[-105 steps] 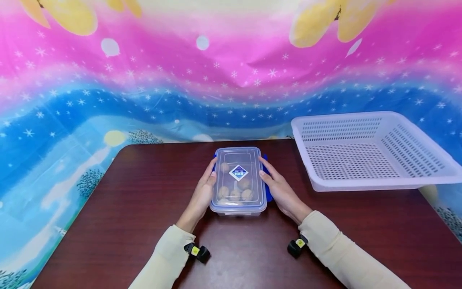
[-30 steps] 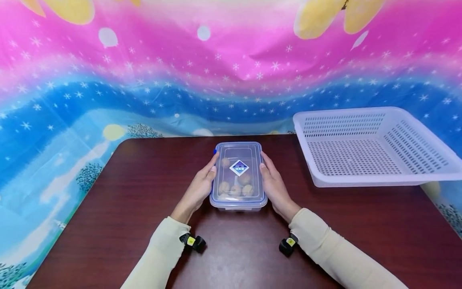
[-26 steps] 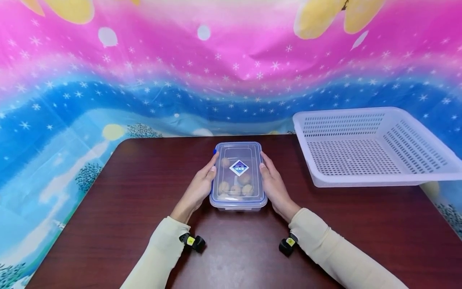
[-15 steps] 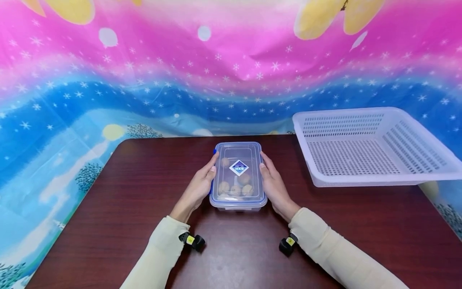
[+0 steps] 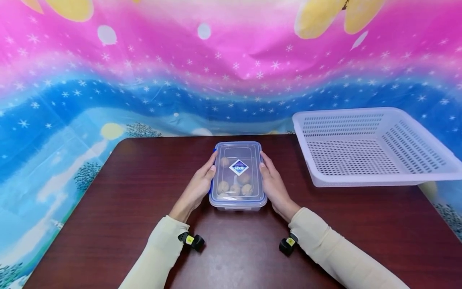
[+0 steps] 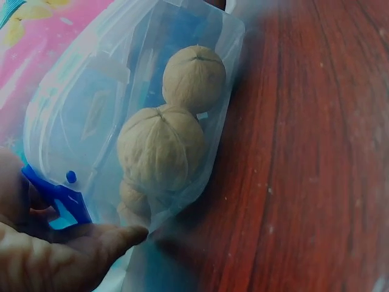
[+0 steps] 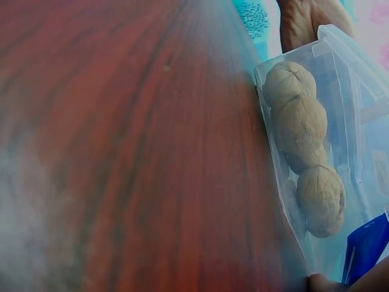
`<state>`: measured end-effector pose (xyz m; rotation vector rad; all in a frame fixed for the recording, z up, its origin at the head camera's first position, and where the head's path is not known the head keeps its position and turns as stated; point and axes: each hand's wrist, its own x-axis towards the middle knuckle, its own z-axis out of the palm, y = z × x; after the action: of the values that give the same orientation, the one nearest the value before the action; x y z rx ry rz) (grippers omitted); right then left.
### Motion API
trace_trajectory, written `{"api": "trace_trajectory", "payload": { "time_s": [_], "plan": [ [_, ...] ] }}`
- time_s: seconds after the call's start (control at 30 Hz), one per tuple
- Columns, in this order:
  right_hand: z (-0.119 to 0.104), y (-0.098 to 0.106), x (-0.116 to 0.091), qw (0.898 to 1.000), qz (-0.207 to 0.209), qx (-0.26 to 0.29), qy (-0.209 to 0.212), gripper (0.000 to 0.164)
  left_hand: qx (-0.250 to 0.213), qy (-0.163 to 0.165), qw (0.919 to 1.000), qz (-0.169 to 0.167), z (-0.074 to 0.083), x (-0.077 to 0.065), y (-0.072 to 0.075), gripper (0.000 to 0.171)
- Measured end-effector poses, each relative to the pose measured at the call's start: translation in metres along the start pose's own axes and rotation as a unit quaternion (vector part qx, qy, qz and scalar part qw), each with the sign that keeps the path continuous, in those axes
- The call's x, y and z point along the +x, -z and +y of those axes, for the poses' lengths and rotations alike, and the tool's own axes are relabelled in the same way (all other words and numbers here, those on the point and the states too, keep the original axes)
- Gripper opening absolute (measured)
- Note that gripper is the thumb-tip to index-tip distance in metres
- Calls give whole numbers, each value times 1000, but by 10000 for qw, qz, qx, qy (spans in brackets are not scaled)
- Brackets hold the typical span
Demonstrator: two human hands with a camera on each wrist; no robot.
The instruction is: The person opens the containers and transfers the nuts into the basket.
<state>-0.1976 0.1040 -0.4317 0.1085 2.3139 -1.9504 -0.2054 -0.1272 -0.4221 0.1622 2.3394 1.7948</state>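
A clear plastic food container (image 5: 237, 202) with a blue-edged lid (image 5: 238, 150) lies on the table, its long sides running away from me. Several walnuts (image 6: 161, 146) show through its walls, and they also appear as walnuts (image 7: 301, 125) in the right wrist view. My left hand (image 5: 195, 188) holds the left long side, thumb near the lid's edge, beside a blue latch (image 6: 64, 198). Opposite, my right hand (image 5: 278, 186) holds the right side by another blue latch (image 7: 366, 246). The outer fingers are partly hidden along the walls.
A white plastic basket (image 5: 361, 181) with slotted walls stands at the right rear of the dark red-brown table (image 5: 126, 224). Behind the table hangs a colourful printed cloth (image 5: 202, 80). A small black camera sits at each wrist.
Compared with 3.5 s ago, the right-side blue latch no longer sticks out past the right hand, and both hands lie closer along the container. Over the last second almost nothing moves.
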Motion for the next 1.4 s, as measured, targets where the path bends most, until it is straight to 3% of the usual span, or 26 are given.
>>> {"api": "trace_trajectory", "payload": {
  "time_s": [0.13,0.5,0.93,1.13,1.4],
  "plan": [
    [0,0,0,10000,-14,-44,-2,52,-69,59,10000,2,0,0,-3,55],
    [2,0,1,10000,-32,-21,0,52,8,-164,9999,-48,-4,2,-2,54],
    [3,-1,1,10000,-40,72,34,52,88,-368,9981,-478,-9,4,9,54],
    [4,-1,-1,10000,-52,15,20,53,9,-164,9988,-454,-13,3,13,56],
    [3,1,0,10000,-68,-27,28,53,-40,-84,9987,-505,-5,3,13,54]
  ]
}}
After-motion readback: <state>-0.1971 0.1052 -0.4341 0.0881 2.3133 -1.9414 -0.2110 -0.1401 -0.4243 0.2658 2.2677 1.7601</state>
